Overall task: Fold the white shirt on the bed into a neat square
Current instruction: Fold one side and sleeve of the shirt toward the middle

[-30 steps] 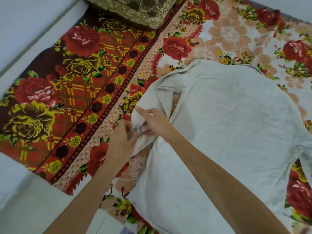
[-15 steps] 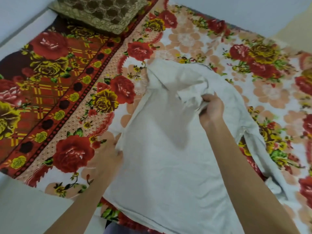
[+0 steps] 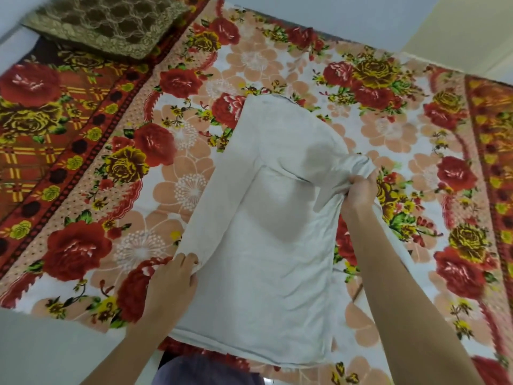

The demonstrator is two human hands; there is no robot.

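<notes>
The white shirt (image 3: pixel 266 245) lies lengthwise on the floral bedspread (image 3: pixel 194 173), narrowed into a long strip with its left side folded over onto the body. My left hand (image 3: pixel 173 282) pinches the shirt's left folded edge near the bottom. My right hand (image 3: pixel 361 191) grips a bunched sleeve or side at the shirt's right edge, lifted slightly off the bed. The shirt's hem hangs near the bed's front edge.
A brown lace-patterned pillow (image 3: pixel 108 22) lies at the back left of the bed. White walls (image 3: pixel 361 20) border the bed at the back. The bed's front edge (image 3: pixel 55 318) runs along the bottom left, with pale floor below it.
My right hand carried the shirt's bunched left side across to the right edge. My left hand shifted down the left fold. The view has swung to the right.
</notes>
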